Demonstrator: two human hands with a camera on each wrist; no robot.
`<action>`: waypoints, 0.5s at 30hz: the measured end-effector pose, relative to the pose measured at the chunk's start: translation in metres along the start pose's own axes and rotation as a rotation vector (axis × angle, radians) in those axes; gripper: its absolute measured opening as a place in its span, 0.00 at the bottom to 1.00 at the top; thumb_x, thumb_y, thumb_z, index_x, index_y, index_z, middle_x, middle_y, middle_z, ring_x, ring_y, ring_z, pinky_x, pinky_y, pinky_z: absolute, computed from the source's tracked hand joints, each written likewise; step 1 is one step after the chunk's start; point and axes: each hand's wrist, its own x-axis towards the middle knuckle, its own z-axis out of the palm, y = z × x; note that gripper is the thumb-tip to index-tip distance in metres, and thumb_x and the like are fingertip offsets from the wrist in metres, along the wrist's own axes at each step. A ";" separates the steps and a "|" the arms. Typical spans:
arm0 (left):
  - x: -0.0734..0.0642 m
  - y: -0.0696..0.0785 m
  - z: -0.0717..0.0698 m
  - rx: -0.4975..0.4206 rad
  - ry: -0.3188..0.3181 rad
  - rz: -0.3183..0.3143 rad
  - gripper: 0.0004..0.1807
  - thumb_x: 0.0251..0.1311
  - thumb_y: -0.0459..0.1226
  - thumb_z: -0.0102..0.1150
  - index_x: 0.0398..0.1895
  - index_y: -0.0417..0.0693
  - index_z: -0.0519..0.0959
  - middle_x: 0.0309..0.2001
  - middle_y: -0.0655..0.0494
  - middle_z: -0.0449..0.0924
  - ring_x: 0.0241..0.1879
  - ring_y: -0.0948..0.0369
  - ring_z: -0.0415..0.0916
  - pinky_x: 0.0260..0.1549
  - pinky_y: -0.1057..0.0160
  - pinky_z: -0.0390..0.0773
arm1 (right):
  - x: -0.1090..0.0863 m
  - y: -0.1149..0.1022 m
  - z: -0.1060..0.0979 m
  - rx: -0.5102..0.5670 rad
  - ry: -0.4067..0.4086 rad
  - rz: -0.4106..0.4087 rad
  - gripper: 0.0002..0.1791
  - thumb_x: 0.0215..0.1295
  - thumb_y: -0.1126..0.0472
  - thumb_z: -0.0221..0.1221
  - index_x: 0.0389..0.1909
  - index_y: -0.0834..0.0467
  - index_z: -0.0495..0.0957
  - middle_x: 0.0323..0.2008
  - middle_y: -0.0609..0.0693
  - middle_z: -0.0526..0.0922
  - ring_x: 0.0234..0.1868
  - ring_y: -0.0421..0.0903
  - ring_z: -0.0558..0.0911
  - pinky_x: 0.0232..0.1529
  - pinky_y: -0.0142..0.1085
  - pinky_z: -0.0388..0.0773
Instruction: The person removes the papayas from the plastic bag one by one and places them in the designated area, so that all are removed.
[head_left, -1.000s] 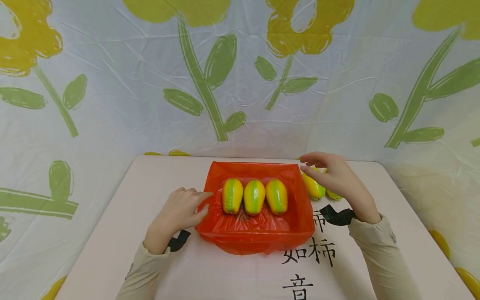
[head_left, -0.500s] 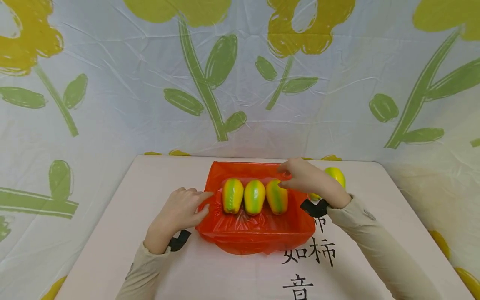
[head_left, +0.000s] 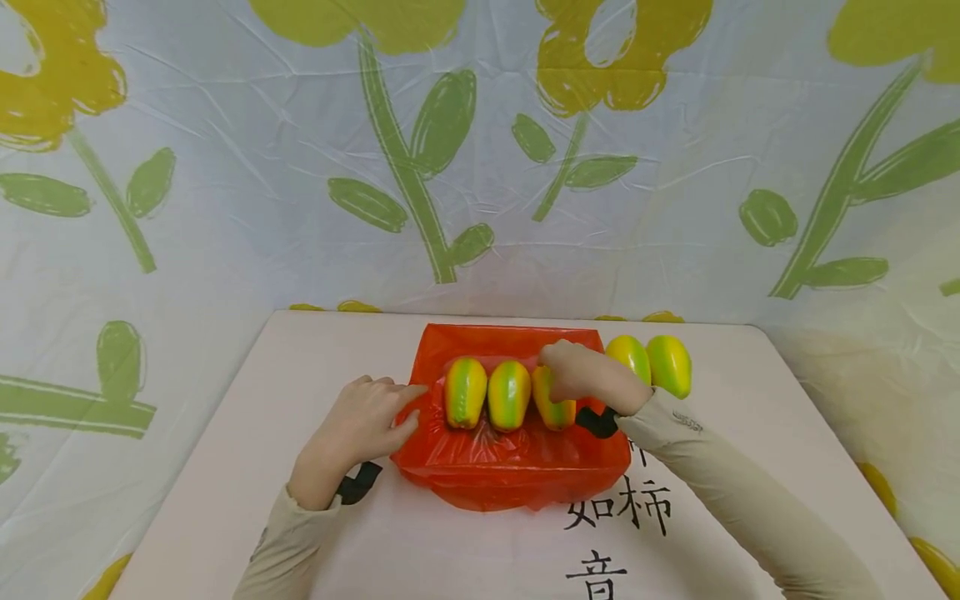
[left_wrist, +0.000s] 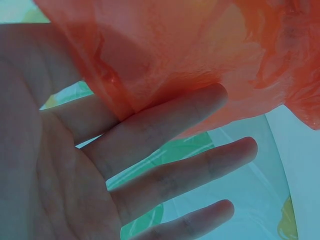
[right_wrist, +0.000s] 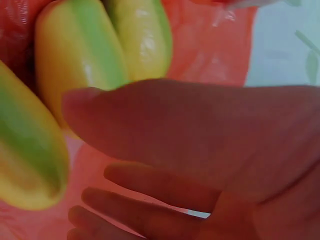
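Note:
A red plastic bag (head_left: 510, 468) stands open on the table like a shallow box. Inside, a left papaya (head_left: 465, 393), a middle papaya (head_left: 509, 396) and a right papaya (head_left: 555, 412) lie side by side, yellow with green stripes. My right hand (head_left: 592, 375) reaches over the bag's right side and partly covers the right papaya. In the right wrist view its thumb overlaps a papaya (right_wrist: 75, 55), while the fingers extend lower down. At the bag's left edge is my left hand (head_left: 363, 429); in the left wrist view its straight fingers (left_wrist: 160, 135) spread against the red film.
Two more papayas, one nearer the bag (head_left: 628, 357) and one farther right (head_left: 670, 367), lie on the table beyond its right side. Black written characters (head_left: 645, 504) mark the pale table cover. A flower-printed sheet (head_left: 300, 125) hangs behind and around the table.
My right hand has moved left and lower, from over the two papayas outside the bag to over the right papaya inside it. The left hand has stayed in place.

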 end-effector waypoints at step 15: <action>-0.001 -0.002 0.002 0.005 0.001 -0.007 0.18 0.57 0.41 0.60 0.49 0.45 0.85 0.38 0.53 0.87 0.32 0.55 0.81 0.30 0.59 0.75 | 0.019 0.006 0.017 -0.031 -0.054 0.055 0.41 0.47 0.70 0.72 0.66 0.52 0.73 0.57 0.59 0.73 0.41 0.54 0.77 0.33 0.38 0.80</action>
